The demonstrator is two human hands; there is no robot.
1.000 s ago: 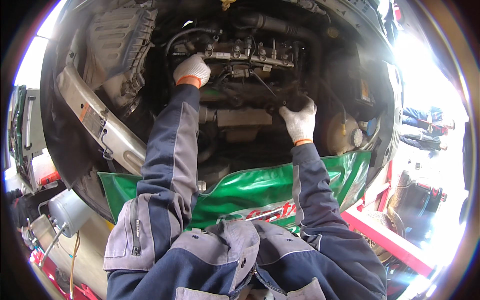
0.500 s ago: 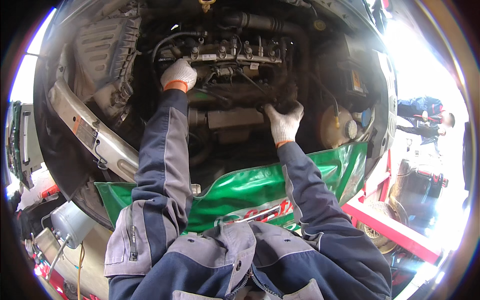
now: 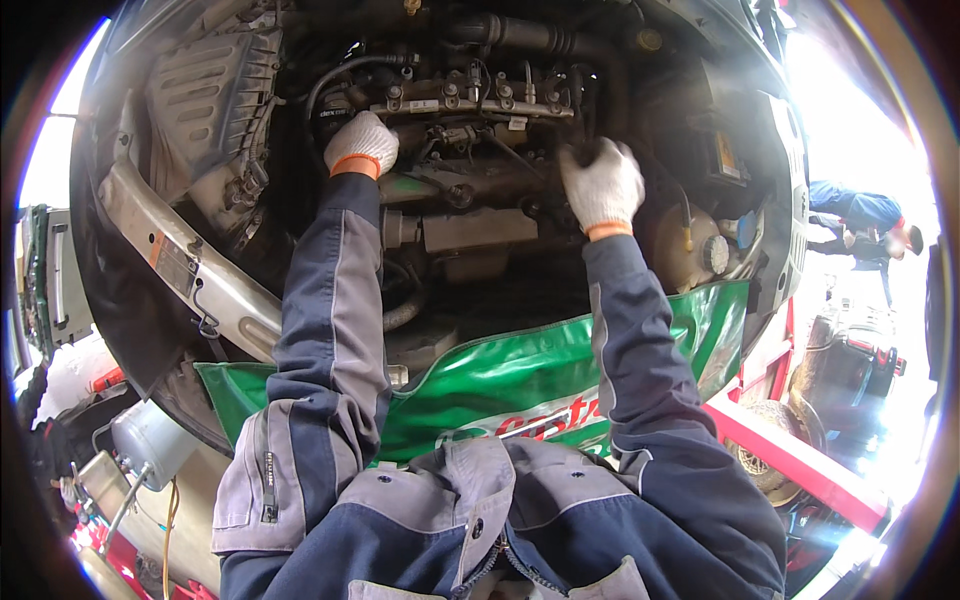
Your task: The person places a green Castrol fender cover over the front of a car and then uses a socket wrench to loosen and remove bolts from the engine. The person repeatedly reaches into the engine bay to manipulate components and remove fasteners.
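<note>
My left hand (image 3: 362,143), in a white knit glove with an orange cuff, is closed at the left end of the engine's metal fuel rail (image 3: 470,103). Its fingertips are hidden behind the back of the hand, so what it grips cannot be told. My right hand (image 3: 606,188), gloved the same way, is curled shut at the right side of the engine, below a thick dark hose (image 3: 530,40). Blur and shadow hide whatever its fingers hold. Between my hands lie dark pipes and a dusty engine cover (image 3: 480,230).
A ribbed air filter box (image 3: 215,100) sits at the left. To the right are a coolant tank (image 3: 682,250) and a dark battery (image 3: 712,155). A green fender cover (image 3: 500,370) drapes the front edge. Beyond a red frame (image 3: 800,465), another person (image 3: 855,205) bends over.
My right hand has moved right and slightly up, from beside the engine cover to the engine's right end, its fingers now more curled. The left hand has stayed nearly in place.
</note>
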